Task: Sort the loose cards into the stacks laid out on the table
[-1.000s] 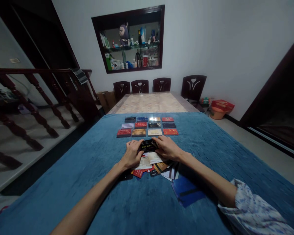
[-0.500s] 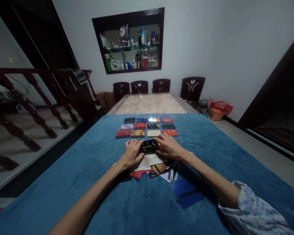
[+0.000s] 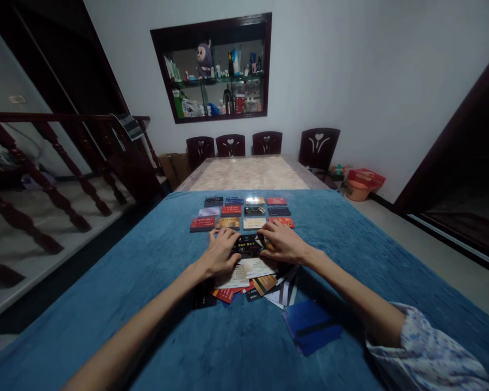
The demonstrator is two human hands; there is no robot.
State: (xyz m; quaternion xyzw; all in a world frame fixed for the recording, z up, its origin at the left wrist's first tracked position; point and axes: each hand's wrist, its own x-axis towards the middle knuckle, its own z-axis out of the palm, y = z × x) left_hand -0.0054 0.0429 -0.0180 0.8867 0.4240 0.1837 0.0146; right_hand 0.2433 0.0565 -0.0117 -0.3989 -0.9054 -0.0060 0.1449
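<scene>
Between my two hands is a black VIP card [image 3: 249,244] with yellow lettering, possibly on top of others. My left hand [image 3: 223,251] is closed on its left end, thumb at the near edge and fingers at the far edge. My right hand [image 3: 283,241] grips the right end in the same way. Just below lies a loose heap of cards: white cards [image 3: 261,267], a red card [image 3: 225,295], a gold card [image 3: 264,283] and striped ones. Blue cards [image 3: 313,325] are fanned at the lower right. Beyond my hands, rows of card stacks [image 3: 228,223] stand in a grid.
A blue cloth [image 3: 163,239] covers the near part of the table; its marble top [image 3: 248,172] shows beyond. Dark chairs [image 3: 267,143] line the far end. A wooden railing [image 3: 57,146] runs at left, and an orange bucket [image 3: 358,190] stands on the right.
The view has shifted slightly. Both hands stay on the black card in nearly the same place, and more of a dark card shows beside my left forearm.
</scene>
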